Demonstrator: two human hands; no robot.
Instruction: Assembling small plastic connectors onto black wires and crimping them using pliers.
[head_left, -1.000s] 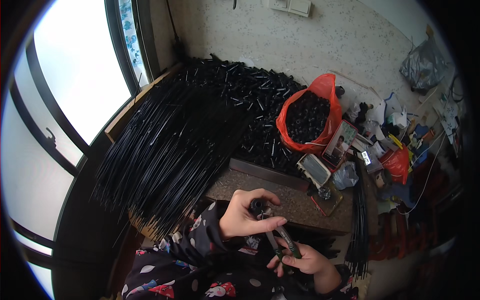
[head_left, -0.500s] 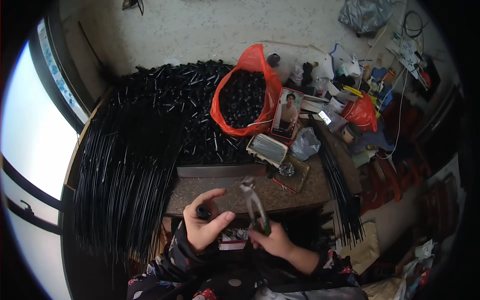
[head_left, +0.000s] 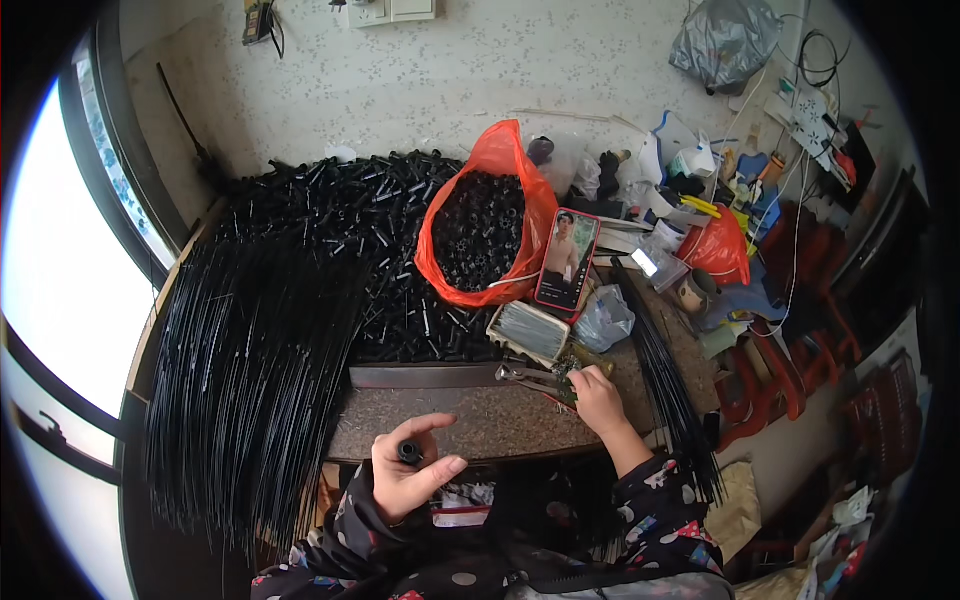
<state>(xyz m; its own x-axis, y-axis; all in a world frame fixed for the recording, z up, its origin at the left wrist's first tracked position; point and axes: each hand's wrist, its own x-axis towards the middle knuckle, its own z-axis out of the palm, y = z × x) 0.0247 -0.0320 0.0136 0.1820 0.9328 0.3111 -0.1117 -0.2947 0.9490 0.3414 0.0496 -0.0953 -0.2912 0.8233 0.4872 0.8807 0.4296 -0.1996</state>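
My left hand (head_left: 400,490) is above the front edge of the table, holding a short hollow black plastic piece (head_left: 409,452) in its curled fingers. Its thumb and forefinger are stretched apart. My right hand (head_left: 602,408) reaches to the small tray with shiny metal bits, its fingers closed around the handles of metal pincers (head_left: 530,377). The pincers' head points left, beside a metal strip (head_left: 430,375). My fingers cover much of the tray, so whether they also pinch a bit cannot be seen. Just behind stands a shallow box of thin clear or metallic rods (head_left: 531,331).
Black plastic pieces (head_left: 330,215) are heaped at the back, more in a red bag (head_left: 430,240). Long black rods (head_left: 250,380) cover the left side; another bundle (head_left: 665,370) lies right. A phone (head_left: 568,258) stands upright near a clear bag (head_left: 606,318). Clutter fills the right.
My right hand has moved forward and right with the pincers, from beside my left hand to the small tray. My left hand still holds the black piece. The view has tilted up slightly.
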